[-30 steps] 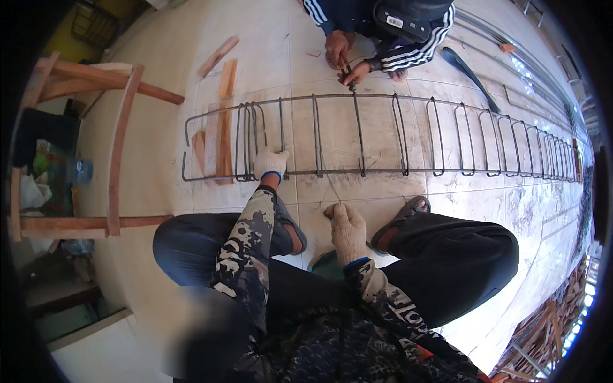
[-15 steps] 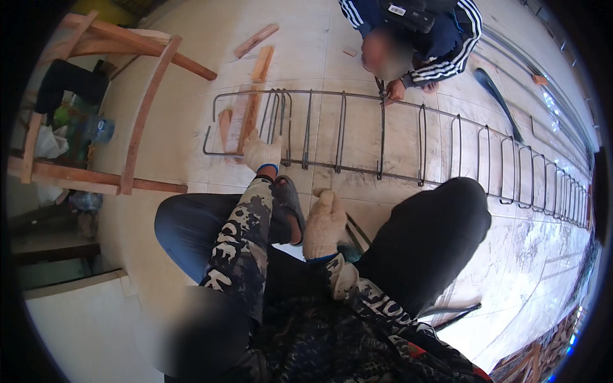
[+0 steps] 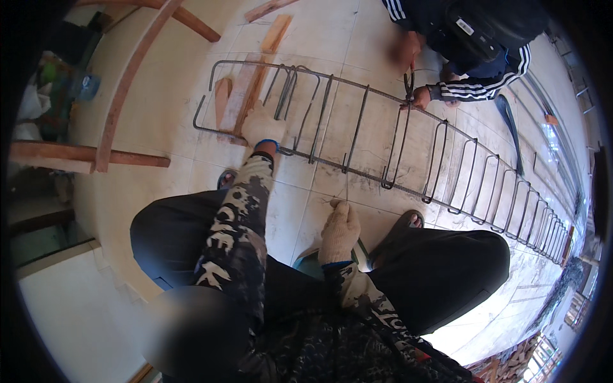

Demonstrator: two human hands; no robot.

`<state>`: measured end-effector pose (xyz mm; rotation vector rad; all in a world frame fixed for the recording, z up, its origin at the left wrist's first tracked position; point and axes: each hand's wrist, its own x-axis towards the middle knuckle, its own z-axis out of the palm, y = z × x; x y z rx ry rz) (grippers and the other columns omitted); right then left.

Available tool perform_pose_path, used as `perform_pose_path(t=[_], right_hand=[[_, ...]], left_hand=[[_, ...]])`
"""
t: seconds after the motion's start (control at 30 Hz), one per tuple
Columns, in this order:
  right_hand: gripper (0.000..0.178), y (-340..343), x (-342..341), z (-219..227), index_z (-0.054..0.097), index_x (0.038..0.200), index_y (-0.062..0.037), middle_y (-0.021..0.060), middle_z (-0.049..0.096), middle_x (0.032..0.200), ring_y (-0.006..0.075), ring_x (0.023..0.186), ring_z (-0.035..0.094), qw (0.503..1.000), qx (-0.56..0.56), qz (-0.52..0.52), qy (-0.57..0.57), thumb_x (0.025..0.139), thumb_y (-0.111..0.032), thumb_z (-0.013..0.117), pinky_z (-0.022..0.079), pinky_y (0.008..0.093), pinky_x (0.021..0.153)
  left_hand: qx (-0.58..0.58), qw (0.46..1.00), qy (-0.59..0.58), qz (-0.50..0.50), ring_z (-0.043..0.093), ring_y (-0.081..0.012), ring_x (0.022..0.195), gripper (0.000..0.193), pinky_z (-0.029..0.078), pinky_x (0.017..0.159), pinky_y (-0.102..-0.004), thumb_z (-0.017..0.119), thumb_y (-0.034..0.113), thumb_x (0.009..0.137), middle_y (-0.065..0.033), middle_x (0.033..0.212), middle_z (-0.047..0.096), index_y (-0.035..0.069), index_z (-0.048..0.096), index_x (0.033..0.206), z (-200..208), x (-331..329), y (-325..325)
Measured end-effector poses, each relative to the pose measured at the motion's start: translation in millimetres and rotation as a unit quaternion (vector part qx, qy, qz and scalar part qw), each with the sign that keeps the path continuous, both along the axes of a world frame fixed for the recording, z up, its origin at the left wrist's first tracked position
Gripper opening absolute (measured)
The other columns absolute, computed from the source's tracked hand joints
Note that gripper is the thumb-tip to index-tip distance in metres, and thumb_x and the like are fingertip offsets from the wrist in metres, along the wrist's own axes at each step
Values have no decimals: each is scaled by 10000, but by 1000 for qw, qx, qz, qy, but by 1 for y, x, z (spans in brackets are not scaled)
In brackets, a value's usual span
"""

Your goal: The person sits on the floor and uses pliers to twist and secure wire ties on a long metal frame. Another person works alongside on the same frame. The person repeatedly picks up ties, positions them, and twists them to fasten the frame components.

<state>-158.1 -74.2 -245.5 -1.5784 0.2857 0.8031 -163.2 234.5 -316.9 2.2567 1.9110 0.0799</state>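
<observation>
Rebar cage point(image 3: 387, 186) is lying slantwise across the tiled floor point(image 3: 319, 38) in front of you, its left end over a couple of wood pieces point(image 3: 254, 89) and the rest running off to the right. Your left hand point(image 3: 262, 126), in a pale knit glove, is down at that left end, over the long bar nearest you. Can't tell if the fingers are wrapped round the steel or just resting on it. Your right hand point(image 3: 340, 235), gloved too, sits low between your knees, fingers curled in narrow, pinching what looks like a thin wire point(image 3: 347, 188) that points up toward the cage.

Across from you there's a co-worker point(image 3: 485, 38) in a dark top with white sleeve stripes, with pliers point(image 3: 408, 96) right at the far long bar, one hand just beside the tips. You've also got a timber frame point(image 3: 131, 86) standing over on your left, well apart from the cage.
</observation>
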Motion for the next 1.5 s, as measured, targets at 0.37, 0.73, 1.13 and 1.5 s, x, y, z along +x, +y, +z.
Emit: perform_pose_path(t=[0.37, 0.73, 1.13, 1.5], right_hand=[[332, -7, 9, 5, 749, 1081, -20, -52, 529, 740, 59, 634, 455, 999, 38, 1, 11, 1127, -288, 559, 357, 270, 582], [344, -19, 11, 14, 750, 1106, -14, -38, 533, 753, 77, 681, 473, 994, 88, 43, 40, 1143, -311, 583, 382, 282, 626], [286, -13, 16, 54, 748, 1129, 4, 38, 695, 933, 167, 853, 622, 976, 80, 21, -199, 1137, -222, 572, 503, 320, 804], [239, -2, 2, 82, 734, 1130, 18, 136, 755, 1007, 220, 963, 707, 982, 144, 55, -111, 1131, -177, 595, 550, 359, 891]], left_hand=[[67, 979, -106, 161, 741, -459, 1171, 427, 584, 1015, -557, 713, 247, 870, -233, 1217, 788, 61, 765, 1251, -42, -38, 50], [46, 971, -71, 226, 763, -416, 1158, 484, 597, 1002, -536, 714, 458, 946, -198, 1243, 797, 67, 778, 1226, -46, -59, 73], [-239, 883, -166, -369, 748, -383, 1053, 326, 569, 957, -504, 716, 336, 970, -138, 1074, 796, 114, 780, 1199, -72, -47, -254], [-347, 829, 27, -439, 746, -366, 1019, 340, 570, 947, -489, 748, 366, 948, -151, 1034, 789, 104, 790, 1161, -77, -92, -316]])
